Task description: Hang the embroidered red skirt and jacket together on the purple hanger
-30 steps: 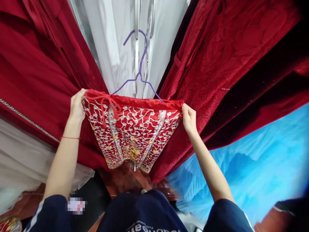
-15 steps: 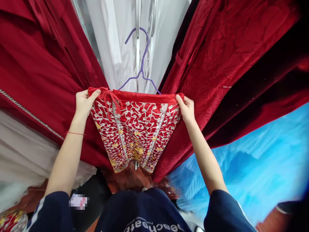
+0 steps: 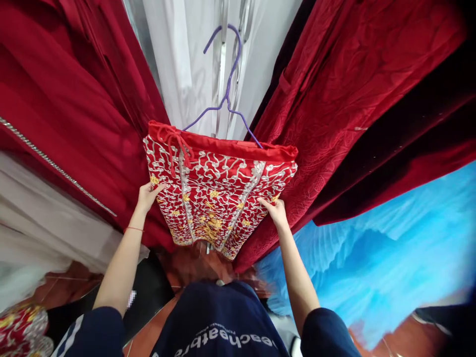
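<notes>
"Head view: where's the embroidered red garment (image 3: 213, 191)?"

"Dead centre, hiding the lower part of a purple hanger (image 3: 227, 97) that rises toward twelve o'clock."

"How's it held?"

"By both side edges: the left hand (image 3: 148, 198) pinches at nine o'clock, the right hand (image 3: 278, 213) just past three."

"What crowds it?"

"Dark-red cloth (image 3: 92, 99) at ten o'clock, patterned red cloth (image 3: 353, 89) at two, white cloth (image 3: 171, 59) behind the hanger toward twelve, wispy blue fabric (image 3: 390, 253) spreading at four."

A silver-embroidered red garment (image 3: 215, 191) hangs from a purple hanger (image 3: 226, 99).
</notes>
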`<state>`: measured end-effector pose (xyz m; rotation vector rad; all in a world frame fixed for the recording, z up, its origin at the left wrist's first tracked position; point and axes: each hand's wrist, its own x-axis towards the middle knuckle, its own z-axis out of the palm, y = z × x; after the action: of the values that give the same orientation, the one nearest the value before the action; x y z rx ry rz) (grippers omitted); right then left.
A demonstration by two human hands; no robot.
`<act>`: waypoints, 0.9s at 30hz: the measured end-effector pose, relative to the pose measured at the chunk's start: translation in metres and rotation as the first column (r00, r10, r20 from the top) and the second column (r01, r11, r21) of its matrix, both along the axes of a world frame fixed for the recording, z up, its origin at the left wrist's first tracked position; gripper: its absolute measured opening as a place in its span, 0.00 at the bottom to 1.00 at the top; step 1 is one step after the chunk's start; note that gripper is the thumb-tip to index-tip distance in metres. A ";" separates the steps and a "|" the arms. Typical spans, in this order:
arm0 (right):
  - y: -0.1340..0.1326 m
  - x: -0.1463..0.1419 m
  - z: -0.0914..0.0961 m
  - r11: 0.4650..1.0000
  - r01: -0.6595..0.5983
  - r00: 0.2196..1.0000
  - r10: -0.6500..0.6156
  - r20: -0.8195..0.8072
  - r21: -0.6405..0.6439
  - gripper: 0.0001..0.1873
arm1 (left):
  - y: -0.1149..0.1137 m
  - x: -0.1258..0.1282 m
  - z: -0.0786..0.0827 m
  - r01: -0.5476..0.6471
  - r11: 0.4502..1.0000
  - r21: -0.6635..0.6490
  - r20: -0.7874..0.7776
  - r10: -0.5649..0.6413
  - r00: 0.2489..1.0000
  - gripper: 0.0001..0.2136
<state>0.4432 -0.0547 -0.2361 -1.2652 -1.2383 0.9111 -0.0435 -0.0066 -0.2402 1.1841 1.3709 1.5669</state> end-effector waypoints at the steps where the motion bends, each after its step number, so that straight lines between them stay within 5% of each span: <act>1: 0.000 0.001 -0.005 1.000 -0.018 1.000 0.018 0.008 -0.011 0.20 | 0.000 -0.002 -0.007 0.024 0.999 -0.029 0.002 -0.024 1.000 0.31; 7: -0.018 -0.009 -0.071 0.993 -0.069 0.996 0.074 0.048 -0.096 0.25 | -0.015 -0.001 -0.069 0.092 0.969 -0.231 0.022 -0.089 0.996 0.31; 12: -0.040 -0.015 -0.116 0.991 0.034 0.996 -0.023 0.090 -0.126 0.22 | -0.018 -0.016 -0.089 0.150 0.929 -0.337 0.065 -0.136 0.989 0.31; 19: -0.054 -0.012 -0.138 0.985 0.011 0.989 0.014 0.144 -0.173 0.24 | -0.024 -0.007 -0.111 0.206 0.868 -0.452 0.084 -0.189 0.978 0.28; 27: -0.106 -0.010 -0.150 0.962 0.242 0.949 -0.208 0.239 -0.123 0.24 | -0.055 -0.021 -0.118 0.423 0.705 -0.570 0.224 -0.362 0.905 0.26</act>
<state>0.4335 -0.1608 -0.3862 -1.6311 -1.1822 0.7196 -0.0647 -0.0619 -0.3586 0.8955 1.3031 0.7652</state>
